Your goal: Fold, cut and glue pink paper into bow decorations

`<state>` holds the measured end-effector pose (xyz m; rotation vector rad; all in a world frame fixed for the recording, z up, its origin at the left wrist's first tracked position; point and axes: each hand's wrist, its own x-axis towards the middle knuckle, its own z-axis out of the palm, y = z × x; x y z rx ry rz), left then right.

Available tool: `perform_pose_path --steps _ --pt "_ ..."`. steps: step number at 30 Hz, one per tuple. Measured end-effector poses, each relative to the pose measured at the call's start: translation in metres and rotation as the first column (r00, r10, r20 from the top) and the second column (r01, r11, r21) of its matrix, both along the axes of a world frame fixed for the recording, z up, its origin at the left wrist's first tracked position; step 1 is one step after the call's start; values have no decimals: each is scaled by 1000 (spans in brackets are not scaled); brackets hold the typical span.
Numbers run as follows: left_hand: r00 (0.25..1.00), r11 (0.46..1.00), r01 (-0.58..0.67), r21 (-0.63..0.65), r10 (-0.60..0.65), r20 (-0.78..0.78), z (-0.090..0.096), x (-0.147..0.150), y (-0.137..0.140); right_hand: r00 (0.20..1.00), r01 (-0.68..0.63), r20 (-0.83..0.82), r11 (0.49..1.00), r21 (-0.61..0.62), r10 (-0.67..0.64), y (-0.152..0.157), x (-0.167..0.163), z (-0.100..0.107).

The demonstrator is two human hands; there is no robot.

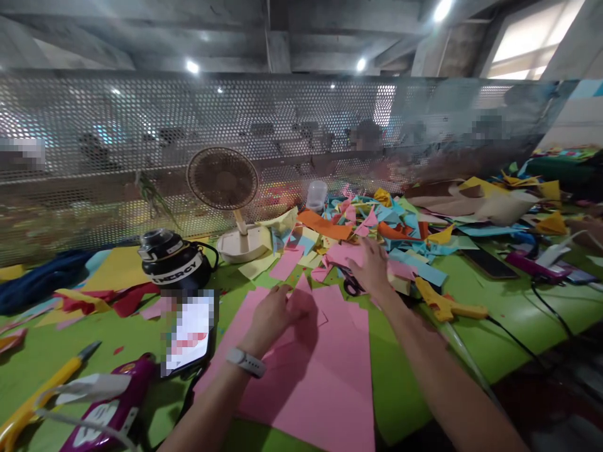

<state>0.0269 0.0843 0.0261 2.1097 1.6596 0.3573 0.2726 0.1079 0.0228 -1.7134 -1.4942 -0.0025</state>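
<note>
A stack of pink sheets [330,370], paper or felt, lies on the green table. My left hand [271,317], with a watch [245,362] on the wrist, is closed at the stack's far edge on a small folded pink piece [304,298]. Beyond the stack, my right hand [372,267] reaches out with its fingers apart, over a pink strip [346,254] on the scrap pile. Dark scissor handles [351,284] show just left of that hand, their blades hidden. A yellow glue gun [447,304] lies to the right of my right forearm.
Coloured scraps [405,220] heap up at the back. A small fan [223,179], a black jug [174,260] and a clear cup [316,196] stand along the perforated screen [292,119]. At left lie a lit phone [191,333], a purple device [113,402] and a yellow-handled tool [51,389].
</note>
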Motion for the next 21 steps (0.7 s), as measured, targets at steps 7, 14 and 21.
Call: perform_pose_path --steps 7,14,21 --pt "866 978 32 -205 75 495 6 -9 3 741 -510 -525 859 -36 418 -13 -48 -3" --pt "655 859 355 -368 52 754 13 -6 -4 432 -734 -838 670 -111 333 -32 -55 20" --pt "657 790 442 -426 38 753 11 -4 -6 496 -680 -809 721 -136 315 -30 -60 12"
